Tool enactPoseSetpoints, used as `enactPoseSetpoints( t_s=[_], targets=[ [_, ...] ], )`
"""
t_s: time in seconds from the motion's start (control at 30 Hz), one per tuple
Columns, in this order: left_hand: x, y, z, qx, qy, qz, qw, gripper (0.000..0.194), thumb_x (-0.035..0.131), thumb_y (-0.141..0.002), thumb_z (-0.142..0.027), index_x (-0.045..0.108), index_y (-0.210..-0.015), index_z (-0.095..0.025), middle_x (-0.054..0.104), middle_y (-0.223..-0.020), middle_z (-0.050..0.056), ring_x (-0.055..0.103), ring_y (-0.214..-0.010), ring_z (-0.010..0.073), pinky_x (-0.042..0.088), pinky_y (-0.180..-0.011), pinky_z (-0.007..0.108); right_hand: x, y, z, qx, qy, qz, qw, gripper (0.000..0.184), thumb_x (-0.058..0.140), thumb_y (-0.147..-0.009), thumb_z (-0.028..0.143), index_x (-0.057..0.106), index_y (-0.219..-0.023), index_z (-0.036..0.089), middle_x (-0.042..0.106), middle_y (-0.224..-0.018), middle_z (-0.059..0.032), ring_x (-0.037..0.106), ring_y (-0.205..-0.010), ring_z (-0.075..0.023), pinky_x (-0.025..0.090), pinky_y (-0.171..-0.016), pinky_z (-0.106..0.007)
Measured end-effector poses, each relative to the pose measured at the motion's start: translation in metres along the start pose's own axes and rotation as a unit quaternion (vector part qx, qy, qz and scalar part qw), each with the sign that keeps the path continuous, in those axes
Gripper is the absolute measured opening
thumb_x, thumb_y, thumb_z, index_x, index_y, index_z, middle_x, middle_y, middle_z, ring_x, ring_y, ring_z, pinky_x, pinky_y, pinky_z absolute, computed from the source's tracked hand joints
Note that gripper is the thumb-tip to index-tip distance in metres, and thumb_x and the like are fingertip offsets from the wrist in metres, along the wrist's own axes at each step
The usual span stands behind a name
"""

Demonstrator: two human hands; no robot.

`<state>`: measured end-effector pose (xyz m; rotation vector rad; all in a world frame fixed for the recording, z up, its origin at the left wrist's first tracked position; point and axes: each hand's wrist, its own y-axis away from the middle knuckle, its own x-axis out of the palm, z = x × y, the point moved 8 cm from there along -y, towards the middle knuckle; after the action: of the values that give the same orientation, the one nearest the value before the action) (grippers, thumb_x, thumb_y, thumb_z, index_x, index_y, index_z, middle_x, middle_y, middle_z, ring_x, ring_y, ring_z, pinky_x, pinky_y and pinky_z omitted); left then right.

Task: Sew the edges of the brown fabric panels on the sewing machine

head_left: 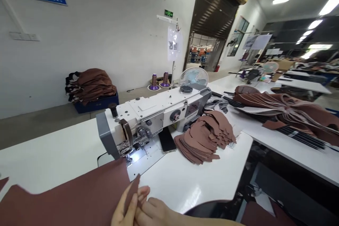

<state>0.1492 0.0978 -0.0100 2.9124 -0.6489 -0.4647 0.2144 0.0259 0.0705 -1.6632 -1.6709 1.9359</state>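
Note:
A large brown leather-like sheet (87,194) spreads over the lower left of the table, its far edge reaching the needle area of a white sewing machine (153,107). Near the sheet's right edge, my left hand (124,209) pinches a turned-up flap of brown material between thumb and fingers. My right hand (155,211) is curled and closed, right against the left one. Its fingertips are partly hidden, so what they grip is unclear. A lit metal plate (144,159) lies under the machine's head, just beyond both hands.
Brown cut pieces (201,137) are stacked right of the machine, near a dark phone (166,139). Two thread cones (154,81) and a fan (194,76) stand behind. More brown panels (286,109) lie on the right table. A blue crate (97,103) holds brown pieces by the wall.

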Motion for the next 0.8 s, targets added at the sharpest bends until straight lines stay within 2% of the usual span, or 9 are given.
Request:
enactPoseSetpoints(
  t_s=[0.1,0.17,0.23,0.33,0.43,0.53,0.63,0.7,0.8],
  targets=[
    [-0.064,0.001,-0.004,-0.016,-0.010,-0.100,0.995,0.049,0.036,-0.087,-0.053,0.056,-0.122,-0.023,0.069,-0.110,0.005,0.063,-0.106,0.0255,0.053,-0.093,0.038,0.011,-0.003,-0.001,0.003,-0.031,0.049,0.998,0.020,0.043,-0.091,0.021,0.053,-0.073,0.017,0.048,-0.060,0.0006,0.039,-0.050,-0.0128,0.028,-0.046,-0.028],
    [-0.111,-0.001,-0.024,0.070,-0.152,-0.194,0.967,0.042,0.035,-0.087,-0.046,0.059,-0.117,-0.028,0.065,-0.119,0.002,0.058,-0.114,0.0245,0.047,-0.101,0.040,0.014,0.002,-0.008,-0.015,-0.026,0.129,0.991,0.014,0.046,-0.089,0.020,0.056,-0.080,0.015,0.049,-0.061,-0.0002,0.040,-0.051,-0.0137,0.028,-0.046,-0.029],
    [-0.134,-0.008,-0.044,0.178,-0.300,-0.244,0.905,0.043,0.029,-0.089,-0.032,0.060,-0.117,-0.027,0.059,-0.127,0.003,0.050,-0.123,0.0247,0.039,-0.107,0.044,0.014,0.008,-0.013,-0.048,-0.018,0.204,0.978,0.015,0.046,-0.089,0.019,0.058,-0.090,0.010,0.056,-0.071,-0.0054,0.048,-0.059,-0.0160,0.035,-0.053,-0.030],
    [-0.125,-0.038,-0.047,0.238,-0.474,-0.230,0.816,0.049,0.024,-0.088,-0.015,0.063,-0.116,-0.021,0.059,-0.120,0.012,0.049,-0.119,0.0275,0.043,-0.100,0.046,0.015,0.009,-0.013,-0.119,-0.014,0.218,0.969,0.022,0.043,-0.092,0.022,0.059,-0.099,0.008,0.062,-0.096,-0.0157,0.057,-0.081,-0.0221,0.043,-0.071,-0.037],
    [-0.096,-0.076,-0.024,0.209,-0.571,-0.155,0.778,0.049,0.031,-0.086,-0.006,0.062,-0.119,-0.022,0.062,-0.107,0.011,0.055,-0.103,0.0248,0.048,-0.087,0.040,0.028,-0.001,-0.008,-0.196,-0.023,0.176,0.964,0.027,0.041,-0.093,0.022,0.061,-0.102,0.006,0.062,-0.108,-0.0181,0.058,-0.095,-0.0268,0.043,-0.082,-0.042],
    [-0.074,-0.095,-0.004,0.192,-0.594,-0.103,0.775,0.052,0.033,-0.082,0.001,0.060,-0.122,-0.020,0.063,-0.106,0.011,0.055,-0.098,0.0231,0.048,-0.083,0.037,0.056,-0.014,-0.014,-0.215,-0.046,0.158,0.963,0.024,0.040,-0.093,0.019,0.061,-0.096,0.008,0.064,-0.095,-0.0152,0.059,-0.083,-0.0227,0.045,-0.074,-0.038],
    [-0.068,-0.096,0.004,0.178,-0.587,-0.084,0.786,0.049,0.035,-0.083,-0.001,0.058,-0.123,-0.017,0.062,-0.102,0.011,0.054,-0.094,0.0225,0.047,-0.082,0.036,0.088,-0.023,-0.029,-0.156,-0.058,0.172,0.971,0.019,0.042,-0.092,0.016,0.059,-0.091,0.008,0.061,-0.080,-0.0110,0.055,-0.068,-0.0182,0.044,-0.062,-0.032],
    [-0.067,-0.092,0.005,0.173,-0.577,-0.074,0.795,0.048,0.036,-0.082,0.000,0.058,-0.122,-0.016,0.061,-0.103,0.010,0.054,-0.093,0.0216,0.046,-0.082,0.035,0.100,-0.022,-0.038,-0.113,-0.071,0.178,0.975,0.017,0.042,-0.092,0.014,0.058,-0.090,0.009,0.060,-0.078,-0.0104,0.055,-0.070,-0.0178,0.046,-0.064,-0.031],
    [-0.059,-0.088,0.003,0.174,-0.586,-0.065,0.789,0.047,0.039,-0.081,0.001,0.057,-0.122,-0.014,0.061,-0.102,0.009,0.053,-0.093,0.0213,0.045,-0.084,0.035,0.098,-0.012,-0.043,-0.103,-0.101,0.173,0.974,0.016,0.042,-0.093,0.016,0.057,-0.096,0.010,0.062,-0.093,-0.0152,0.057,-0.087,-0.0191,0.049,-0.079,-0.033]
  ],
)
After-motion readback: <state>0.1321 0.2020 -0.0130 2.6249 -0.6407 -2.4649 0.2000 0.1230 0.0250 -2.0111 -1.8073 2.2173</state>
